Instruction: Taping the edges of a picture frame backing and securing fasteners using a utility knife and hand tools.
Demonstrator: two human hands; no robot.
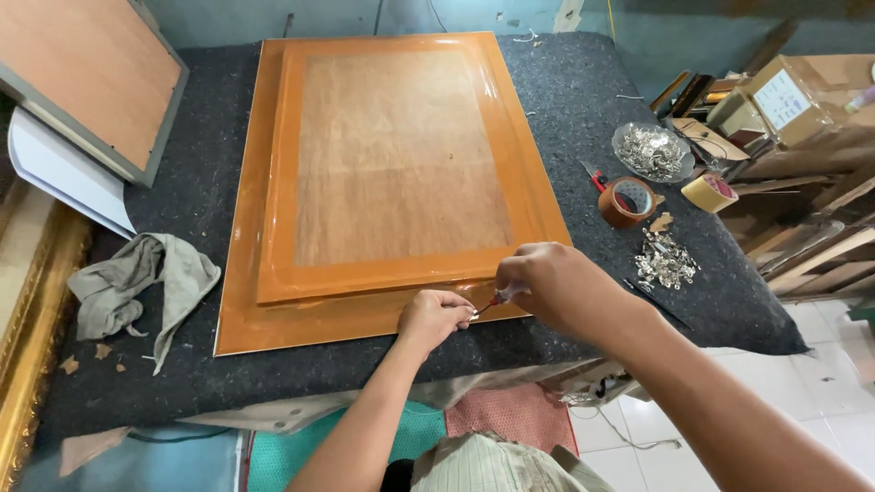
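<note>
Currently the orange frame point(383, 182) lies face down on the felt-covered tabletop point(583, 100), its plywood backing point(396, 155) up, so the rear edge is open to work. Left hand point(436, 317) is pinched narrow at the frame's near edge, apparently steadying a small fitting too small to identify. Right hand point(554, 284) grips a red-handled screwdriver point(497, 298), tip angled toward the left fingers. Loose metal hangers point(665, 260), a dish of hangers point(652, 150) and a brown tape roll point(627, 200) sit near the right hand. A grey rag point(146, 282) lies well apart to the left.

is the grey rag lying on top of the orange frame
No, the grey rag lies on the dark felt, left of the orange frame and apart from it.
</note>
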